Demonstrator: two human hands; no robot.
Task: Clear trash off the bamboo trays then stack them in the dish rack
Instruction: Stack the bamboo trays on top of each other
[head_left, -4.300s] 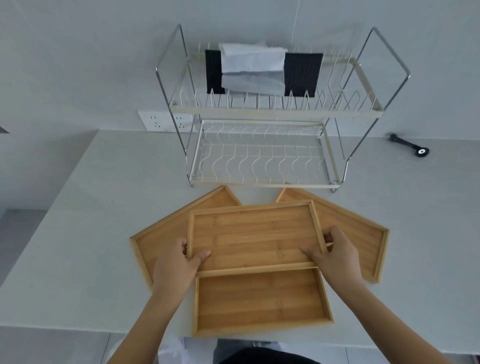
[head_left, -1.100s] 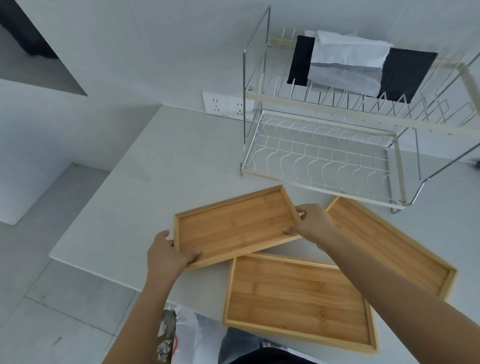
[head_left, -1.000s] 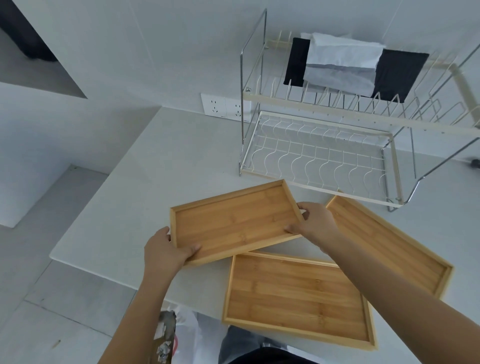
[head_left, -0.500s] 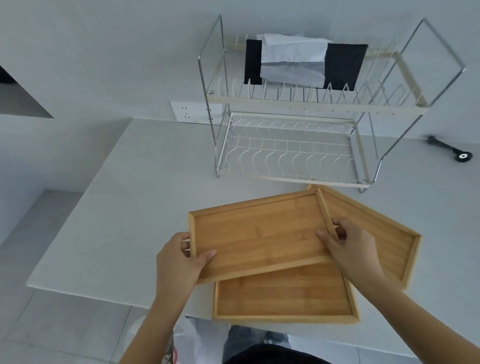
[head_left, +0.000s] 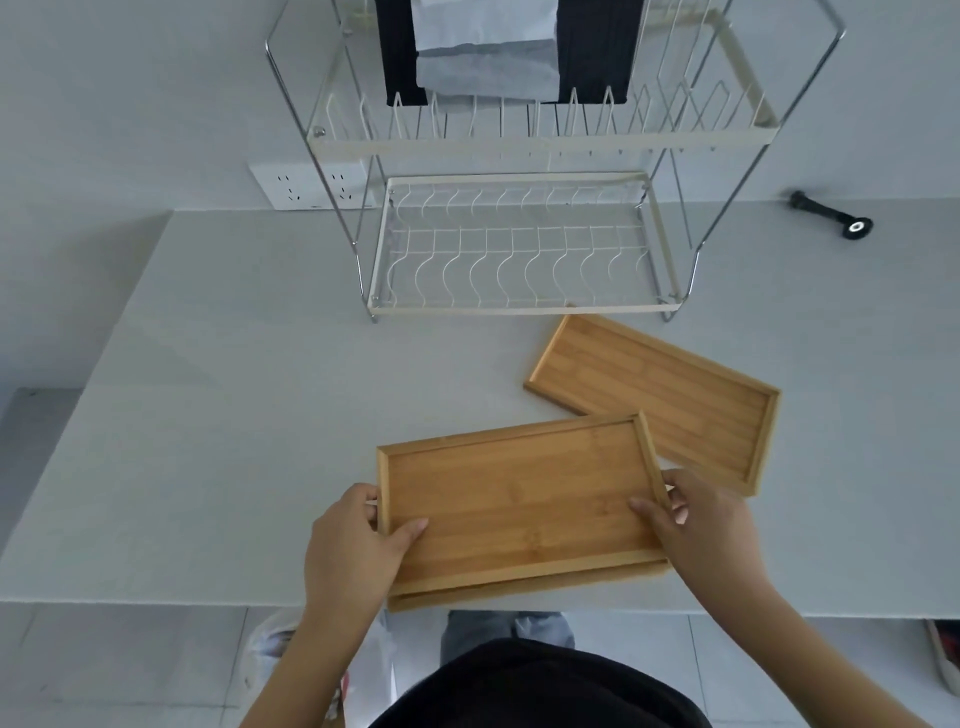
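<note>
step: stacking trays on the counter (head_left: 218, 415) before racking; no trash showed on any tray, so clearing looked done
top tray (head_left: 519, 499): held at both short ends, sitting slightly skewed on a lower tray (head_left: 524, 590), of which only the near edge strip showed
third tray (head_left: 670, 395): lay flat and angled on the counter, right of centre, its near corner close to the right hand; whether it touched the stack was not clear
left hand (head_left: 358, 545): clamped on the top tray's left end, thumb inside on the floor of the tray, fingers hidden under the rim
right hand (head_left: 696, 525): clamped on the right end, thumb inside, fingers wrapped round the outer rim
rack (head_left: 524, 306): stood at the back of the counter, lower tier bare, well clear of the trays; upper tier held a dark item with a pale cloth (head_left: 485, 47) over it
how to do it well: square the top tray to the lower one first, rims aligned, so the pair nests and doesn't rock; keep the thumbs shallow so they aren't pinched between rims
next call: probably add the third tray, or carry the pair; either way grip from beneath both, not the top rim alone, or the lower one stays behind
rack entry: the lower tier looked the only free slot; go in level and low to clear the upper tier's front bar
risk: bamboo slides on bamboo; a tilted stack could shed a tray off the counter's near edge
other: black tool (head_left: 831, 221) at far right, out of the way
</note>
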